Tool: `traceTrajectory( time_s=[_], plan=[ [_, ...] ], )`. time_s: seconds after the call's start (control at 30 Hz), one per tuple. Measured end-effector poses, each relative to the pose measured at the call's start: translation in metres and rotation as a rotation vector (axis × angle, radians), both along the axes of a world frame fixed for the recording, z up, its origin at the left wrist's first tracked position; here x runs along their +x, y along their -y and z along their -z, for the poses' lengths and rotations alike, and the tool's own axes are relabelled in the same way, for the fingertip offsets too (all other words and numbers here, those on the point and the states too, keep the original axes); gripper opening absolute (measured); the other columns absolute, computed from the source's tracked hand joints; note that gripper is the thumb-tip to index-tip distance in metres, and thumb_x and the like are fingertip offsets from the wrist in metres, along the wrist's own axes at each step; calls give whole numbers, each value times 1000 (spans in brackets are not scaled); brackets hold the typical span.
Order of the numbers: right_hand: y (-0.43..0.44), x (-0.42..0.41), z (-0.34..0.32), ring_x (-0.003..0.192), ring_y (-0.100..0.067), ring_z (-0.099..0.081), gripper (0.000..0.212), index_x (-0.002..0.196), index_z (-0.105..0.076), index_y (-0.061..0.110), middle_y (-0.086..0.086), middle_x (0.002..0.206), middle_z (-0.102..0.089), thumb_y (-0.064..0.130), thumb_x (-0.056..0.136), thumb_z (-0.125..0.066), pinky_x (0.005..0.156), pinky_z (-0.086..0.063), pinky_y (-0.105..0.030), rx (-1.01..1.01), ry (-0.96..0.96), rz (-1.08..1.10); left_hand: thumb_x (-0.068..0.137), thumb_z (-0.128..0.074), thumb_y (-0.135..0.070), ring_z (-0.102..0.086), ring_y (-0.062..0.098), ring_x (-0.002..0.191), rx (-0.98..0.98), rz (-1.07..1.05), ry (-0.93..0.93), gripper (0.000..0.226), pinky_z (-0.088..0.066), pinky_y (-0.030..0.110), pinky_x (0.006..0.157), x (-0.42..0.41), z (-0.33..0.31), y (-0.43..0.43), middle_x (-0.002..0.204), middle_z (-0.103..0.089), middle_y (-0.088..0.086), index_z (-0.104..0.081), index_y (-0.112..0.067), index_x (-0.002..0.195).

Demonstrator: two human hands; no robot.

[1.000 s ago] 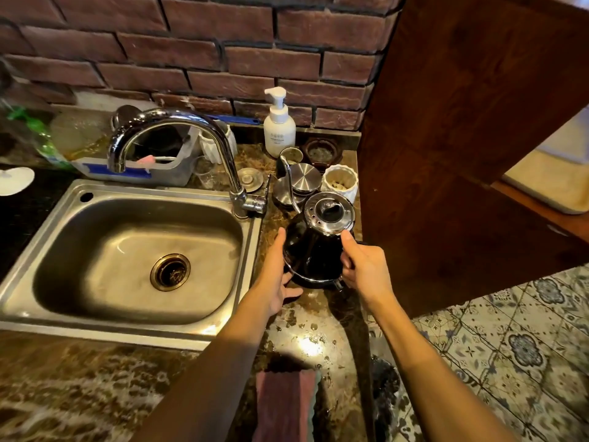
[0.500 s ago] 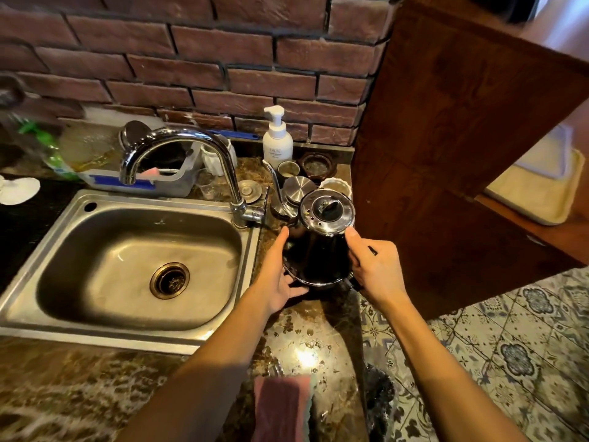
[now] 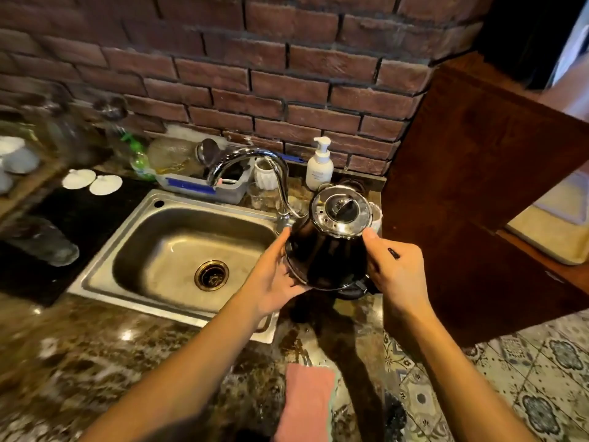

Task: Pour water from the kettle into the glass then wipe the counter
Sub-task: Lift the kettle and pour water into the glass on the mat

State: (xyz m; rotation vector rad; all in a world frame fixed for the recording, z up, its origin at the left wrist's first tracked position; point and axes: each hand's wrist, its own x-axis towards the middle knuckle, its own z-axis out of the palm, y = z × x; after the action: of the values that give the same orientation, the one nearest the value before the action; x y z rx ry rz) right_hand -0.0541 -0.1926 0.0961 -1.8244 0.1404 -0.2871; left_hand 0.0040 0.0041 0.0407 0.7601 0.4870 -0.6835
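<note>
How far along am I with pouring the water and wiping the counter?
Early on. Nothing looks finished. In hand: your left hand and right hand grip the black kettle, lifted off its base. Left: pouring into a glass behind the faucet, then wiping with the pink cloth, untouched on the counter.

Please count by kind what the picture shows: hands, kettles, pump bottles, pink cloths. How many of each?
Bare hands: 2, left hand and right hand
Black kettle with steel lid: 1
White plastic pump bottle: 1
Pink cloth: 1
Total: 5
</note>
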Motion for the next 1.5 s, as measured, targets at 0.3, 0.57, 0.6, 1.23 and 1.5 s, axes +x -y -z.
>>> traceTrajectory(
  time_s=[0.3, 0.57, 0.6, 1.23, 1.5],
  plan=[
    [-91, -66, -34, 52, -19, -27, 69, 51, -32, 3, -19, 53, -29, 49, 93, -63, 56, -22, -46, -63, 79, -68, 78, -80, -56, -64, 29, 120, 170, 21, 101, 57, -52, 48, 99, -53, -23, -109, 131, -69, 9, -72, -21, 123],
    [-198, -139, -40, 49, -18, -30, 60, 45, -38, 19, 0, 48, -33, 49, 89, -66, 55, -23, -39, 72, 77, -102, 94, -66, -46, -61, 13, 49, 148, -36, 122, 34, -52, 32, 60, -157, -33, -233, 51, -56, -1, -71, -17, 77],
    [-213, -148, -40, 48, -17, -30, 59, 45, -39, 21, 2, 47, -33, 49, 89, -66, 55, -22, -38, 86, 83, -117, 94, -67, -46, -59, 13, 47, 143, -46, 121, 35, -50, 33, 62, -171, -35, -249, 50, -50, -2, -70, -17, 75],
    [-430, -301, -44, 46, -18, -35, 53, 60, -45, -10, -7, 52, -41, 19, 101, -61, 45, -29, -22, 158, 138, -397, 72, -74, -26, -67, 30, 97, 161, -419, 130, 32, -57, 47, 82, -401, -33, -460, 100, -75, 14, -76, -16, 102],
    [-476, -298, -47, 49, -38, -32, 64, 61, -46, -9, -25, 55, -40, 45, 92, -63, 48, -28, -36, 125, 127, -486, 101, -59, -19, -72, 28, 81, 178, -533, 67, 18, -57, 47, 76, -418, -33, -500, 86, -76, 13, -71, -16, 114]
  ],
)
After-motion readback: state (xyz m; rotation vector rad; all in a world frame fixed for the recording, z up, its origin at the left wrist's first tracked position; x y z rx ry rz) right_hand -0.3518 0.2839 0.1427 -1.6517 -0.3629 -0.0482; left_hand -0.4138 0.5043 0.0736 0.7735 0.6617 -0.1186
